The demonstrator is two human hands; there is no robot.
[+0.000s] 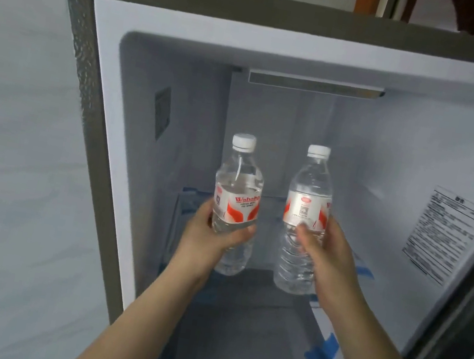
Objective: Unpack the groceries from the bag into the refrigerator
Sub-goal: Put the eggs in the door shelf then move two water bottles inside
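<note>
So the person is holding two clear plastic water bottles upright, one per hand, right in the mouth of the open grey-framed refrigerator (pixel 99 110), and I'm guessing that's so both can go in at once and land standing up. The left hand (pixel 213 232) is wrapping its fingers round the lower half of the left clear plastic water bottle with the white cap and red-and-white label (pixel 237 198), and the right hand (pixel 323 254) is curling round the right clear plastic water bottle with the same white cap and label (pixel 304 219), thumb lying across the front just under the label. Both are looking full, caps on. They're sitting side by side, near each other but apart, in front of the refrigerator's white back wall and above its clear shelf (pixel 234 330), which has blue tape strips (pixel 323 349) along its right edge. Can't tell for sure if either base is touching anything yet. The bag isn't in view.
</note>
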